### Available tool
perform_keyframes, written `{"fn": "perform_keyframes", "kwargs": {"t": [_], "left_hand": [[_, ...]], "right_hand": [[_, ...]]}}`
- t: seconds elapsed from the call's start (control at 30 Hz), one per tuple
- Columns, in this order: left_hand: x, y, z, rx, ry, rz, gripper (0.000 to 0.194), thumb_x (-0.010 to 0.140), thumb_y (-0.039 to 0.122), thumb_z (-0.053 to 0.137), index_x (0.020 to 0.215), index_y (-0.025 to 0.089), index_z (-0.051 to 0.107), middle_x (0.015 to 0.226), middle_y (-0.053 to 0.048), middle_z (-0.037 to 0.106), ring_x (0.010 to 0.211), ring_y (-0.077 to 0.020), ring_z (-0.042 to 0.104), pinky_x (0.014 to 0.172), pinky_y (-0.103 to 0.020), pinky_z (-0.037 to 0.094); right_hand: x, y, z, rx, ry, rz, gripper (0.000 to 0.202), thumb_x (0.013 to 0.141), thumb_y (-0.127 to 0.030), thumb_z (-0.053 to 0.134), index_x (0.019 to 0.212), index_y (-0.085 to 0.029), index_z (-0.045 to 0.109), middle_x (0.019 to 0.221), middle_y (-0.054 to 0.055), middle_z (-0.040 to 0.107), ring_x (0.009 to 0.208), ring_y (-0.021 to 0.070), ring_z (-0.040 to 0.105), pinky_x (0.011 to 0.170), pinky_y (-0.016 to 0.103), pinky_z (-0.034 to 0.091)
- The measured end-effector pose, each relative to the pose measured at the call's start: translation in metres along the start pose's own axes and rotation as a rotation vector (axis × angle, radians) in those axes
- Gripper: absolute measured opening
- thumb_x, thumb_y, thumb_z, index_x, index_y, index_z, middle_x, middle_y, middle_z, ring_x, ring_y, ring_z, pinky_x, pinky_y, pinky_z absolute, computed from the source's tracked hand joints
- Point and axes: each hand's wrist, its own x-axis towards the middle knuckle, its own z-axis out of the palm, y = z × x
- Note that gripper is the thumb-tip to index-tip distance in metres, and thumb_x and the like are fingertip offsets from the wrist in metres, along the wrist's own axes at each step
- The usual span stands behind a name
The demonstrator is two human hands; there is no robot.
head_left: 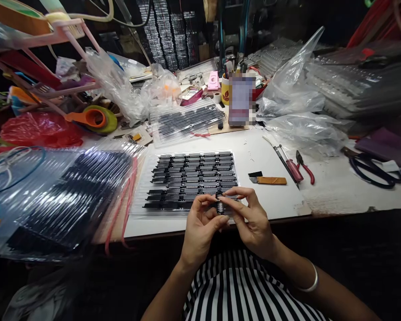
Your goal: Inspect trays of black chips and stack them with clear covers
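Between my two hands is a small black strip-like part with a row of light teeth or pins point(219, 207), held upright near the table's front edge. My left hand point(203, 220) pinches it from the left, thumb and fingertips closed on it. From the right, the thumb and fingers of my right hand point(252, 218) close on the same part near its top. Just beyond my hands lies a clear plastic tray point(142, 185) with rows of similar black toothed parts point(194, 178). Fingers hide some of the held part.
Right of the tray lie a wooden-handled blade point(270, 180), a red-handled screwdriver point(294, 170), red pliers point(305, 168) and dark scissors point(370, 171). Wrapped trays of black parts point(76, 196) fill the left. A phone point(239, 100) and yellow mug point(225, 89) stand behind.
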Motion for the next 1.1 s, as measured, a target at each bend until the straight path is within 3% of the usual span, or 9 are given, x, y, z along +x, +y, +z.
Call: {"fn": "perform_keyframes", "kwargs": {"t": [0.37,0.77,1.1], "left_hand": [[-0.002,0.001,0.000,0.042,0.020,0.027,0.033,0.075,0.017,0.072,0.100,0.025,0.051,0.096,0.003,0.055,0.062,-0.0046,0.057,0.054,-0.018,0.044],[0.000,0.009,-0.008,0.070,-0.049,0.003,0.030,0.079,0.016,0.067,0.103,0.026,0.052,0.092,0.003,0.057,0.065,-0.0068,0.059,0.055,-0.018,0.043],[0.001,0.013,-0.006,0.082,-0.040,-0.014,0.029,0.076,0.019,0.070,0.099,0.024,0.053,0.104,-0.002,0.059,0.060,-0.0075,0.060,0.050,-0.018,0.043]], "right_hand": [[0.005,-0.003,-0.001,0.257,-0.018,0.211,0.039,0.092,-0.009,0.041,0.119,-0.028,0.061,0.114,0.007,0.049,0.109,0.0196,0.051,0.091,0.038,0.046],[0.007,0.000,-0.014,0.122,0.076,0.122,0.033,0.090,-0.007,0.044,0.113,-0.023,0.061,0.105,0.007,0.055,0.103,0.0196,0.054,0.089,0.041,0.047],[0.005,0.001,-0.018,0.043,0.119,0.096,0.031,0.089,-0.007,0.046,0.110,-0.023,0.062,0.101,0.006,0.058,0.095,0.0191,0.056,0.082,0.040,0.045]]}}
